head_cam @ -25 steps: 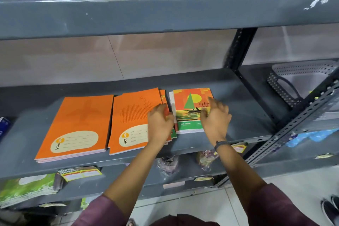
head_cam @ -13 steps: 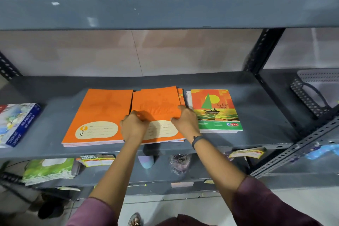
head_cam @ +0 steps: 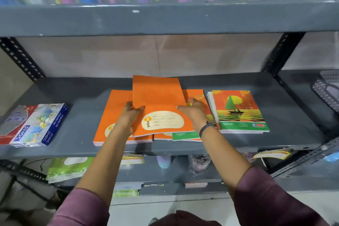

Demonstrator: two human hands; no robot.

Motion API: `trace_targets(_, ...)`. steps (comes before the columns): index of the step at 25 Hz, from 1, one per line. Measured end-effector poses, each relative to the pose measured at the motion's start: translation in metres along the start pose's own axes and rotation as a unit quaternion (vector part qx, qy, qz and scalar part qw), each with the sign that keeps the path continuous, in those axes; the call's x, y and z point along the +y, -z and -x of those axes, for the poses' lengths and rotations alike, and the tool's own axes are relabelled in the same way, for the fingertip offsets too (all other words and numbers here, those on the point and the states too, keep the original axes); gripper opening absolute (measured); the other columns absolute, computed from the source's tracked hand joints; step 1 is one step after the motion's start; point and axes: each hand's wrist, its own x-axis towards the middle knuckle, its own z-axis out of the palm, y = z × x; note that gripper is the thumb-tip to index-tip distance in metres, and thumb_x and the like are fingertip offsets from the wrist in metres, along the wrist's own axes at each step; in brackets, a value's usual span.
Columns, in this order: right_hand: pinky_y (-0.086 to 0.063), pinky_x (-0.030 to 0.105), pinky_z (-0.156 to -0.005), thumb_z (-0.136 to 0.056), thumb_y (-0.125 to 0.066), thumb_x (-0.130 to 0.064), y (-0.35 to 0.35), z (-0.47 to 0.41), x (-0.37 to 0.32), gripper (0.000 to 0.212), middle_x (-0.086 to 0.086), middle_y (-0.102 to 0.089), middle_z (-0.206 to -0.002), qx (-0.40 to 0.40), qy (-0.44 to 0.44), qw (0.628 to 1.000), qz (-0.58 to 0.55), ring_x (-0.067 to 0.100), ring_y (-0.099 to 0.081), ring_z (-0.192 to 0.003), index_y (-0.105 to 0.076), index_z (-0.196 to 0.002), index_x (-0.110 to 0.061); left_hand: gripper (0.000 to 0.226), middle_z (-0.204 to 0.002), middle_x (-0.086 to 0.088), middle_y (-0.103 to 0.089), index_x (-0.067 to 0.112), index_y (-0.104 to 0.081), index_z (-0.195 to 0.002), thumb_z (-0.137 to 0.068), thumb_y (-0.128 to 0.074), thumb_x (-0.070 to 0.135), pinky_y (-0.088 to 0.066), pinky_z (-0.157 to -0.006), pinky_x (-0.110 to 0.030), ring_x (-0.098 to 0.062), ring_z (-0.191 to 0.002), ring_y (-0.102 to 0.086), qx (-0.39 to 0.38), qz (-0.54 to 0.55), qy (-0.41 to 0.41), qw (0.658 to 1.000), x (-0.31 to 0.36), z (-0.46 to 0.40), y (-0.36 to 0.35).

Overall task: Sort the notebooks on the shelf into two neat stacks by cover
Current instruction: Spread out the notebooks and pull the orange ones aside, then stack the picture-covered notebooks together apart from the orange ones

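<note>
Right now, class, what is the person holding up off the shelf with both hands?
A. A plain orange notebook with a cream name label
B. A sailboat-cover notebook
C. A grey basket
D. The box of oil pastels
A: the left hand and right hand grip the sides of the orange notebook, raised above the orange stack.

I hold one orange notebook lifted, tilted, above the middle pile. An orange stack lies left of it, the sailboat-cover stack right.
</note>
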Motion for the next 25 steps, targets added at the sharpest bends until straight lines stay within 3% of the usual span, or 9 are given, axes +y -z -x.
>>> trace_targets(4,-0.050,0.038,-0.089,-0.083,-0.067,-0.011,-0.063,0.012,-0.011,0.024,0.018,-0.068,-0.112,-0.109,0.036,0.993,0.022,0.026,-0.062,-0.099,-0.067,-0.103,0.000,0.029,-0.108,-0.016,-0.057,0.009,-0.047,-0.115,-0.088,-0.054,0.006,-0.049,-0.077,-0.042,-0.024,-0.073,-0.058,0.059,-0.003,-0.048,0.997,0.007,-0.019,0.072)
trace_targets(8,-0.048,0.029,-0.064,-0.080,-0.072,-0.021,-0.098,0.019,-0.002,0.016,0.014,-0.061,-0.091,-0.131,0.079,0.958,0.244,0.023,-0.058,-0.086,-0.063,-0.079,-0.008,0.031,-0.120,-0.028,-0.059,-0.002,-0.053,-0.113,-0.086,-0.057,0.012,-0.047,-0.092,-0.048,-0.037,-0.102,-0.059,0.110,-0.204,-0.041,0.972,0.000,-0.033,0.110)
trace_targets(11,-0.053,0.032,-0.074,-0.084,-0.067,-0.029,-0.093,0.025,-0.002,0.028,0.011,-0.069,-0.108,-0.051,0.090,0.941,0.323,0.029,-0.064,-0.099,-0.066,-0.103,-0.009,0.031,-0.114,-0.023,-0.060,0.003,-0.059,-0.105,-0.084,-0.052,0.026,-0.046,-0.081,-0.043,-0.041,-0.105,-0.056,0.220,-0.473,-0.057,0.851,-0.002,-0.025,0.111)
trace_targets(13,-0.049,0.029,-0.069,-0.087,-0.061,-0.032,-0.072,0.023,-0.004,0.027,0.010,-0.069,-0.106,0.048,0.118,0.929,0.348,0.029,-0.065,-0.097,-0.066,-0.105,-0.013,0.029,-0.114,-0.022,-0.056,0.005,-0.060,-0.106,-0.081,-0.052,0.020,-0.044,-0.083,-0.046,-0.041,-0.106,-0.051,0.289,-0.543,-0.151,0.774,-0.002,-0.019,0.098)
trace_targets(14,-0.051,0.031,-0.071,-0.087,-0.059,-0.032,-0.058,0.018,-0.004,0.027,0.011,-0.069,-0.107,0.100,0.131,0.918,0.361,0.030,-0.064,-0.098,-0.065,-0.106,-0.013,0.030,-0.114,-0.021,-0.056,0.006,-0.060,-0.107,-0.081,-0.054,0.017,-0.044,-0.084,-0.047,-0.041,-0.106,-0.051,0.292,-0.535,-0.224,0.761,-0.003,-0.016,0.084)
trace_targets(15,-0.053,0.036,-0.077,-0.087,-0.058,-0.030,-0.042,0.013,-0.001,0.029,0.012,-0.067,-0.110,0.143,0.134,0.903,0.383,0.031,-0.061,-0.103,-0.064,-0.109,-0.013,0.030,-0.114,-0.021,-0.057,0.007,-0.059,-0.110,-0.081,-0.055,0.016,-0.044,-0.086,-0.047,-0.040,-0.105,-0.053,0.258,-0.502,-0.287,0.774,-0.004,-0.012,0.065)
trace_targets(17,-0.049,0.043,-0.091,-0.086,-0.057,-0.029,-0.010,0.001,0.007,0.037,0.016,-0.061,-0.119,0.173,0.110,0.873,0.442,0.035,-0.052,-0.116,-0.059,-0.118,-0.011,0.030,-0.117,-0.018,-0.060,0.007,-0.060,-0.113,-0.085,-0.055,0.015,-0.049,-0.088,-0.040,-0.035,-0.103,-0.058,0.112,-0.378,-0.319,0.862,-0.010,0.002,0.015)
trace_targets(20,-0.038,0.046,-0.101,-0.089,-0.055,-0.034,0.015,-0.012,0.021,0.047,0.017,-0.050,-0.135,0.125,0.078,0.862,0.485,0.036,-0.040,-0.128,-0.051,-0.129,-0.010,0.027,-0.111,-0.010,-0.065,0.009,-0.059,-0.113,-0.088,-0.053,0.016,-0.042,-0.080,-0.024,-0.026,-0.100,-0.060,-0.066,-0.238,-0.180,0.952,-0.028,0.019,-0.048)
trace_targets(25,-0.032,0.046,-0.110,-0.090,-0.049,-0.040,0.028,-0.018,0.042,0.052,0.012,-0.036,-0.149,0.090,0.139,0.862,0.479,0.032,-0.028,-0.138,-0.045,-0.136,-0.016,0.040,-0.116,-0.010,-0.059,0.013,-0.050,-0.121,-0.084,-0.047,-0.001,-0.046,-0.083,-0.031,-0.025,-0.100,-0.056,-0.073,-0.096,-0.061,0.991,-0.040,0.019,-0.093)
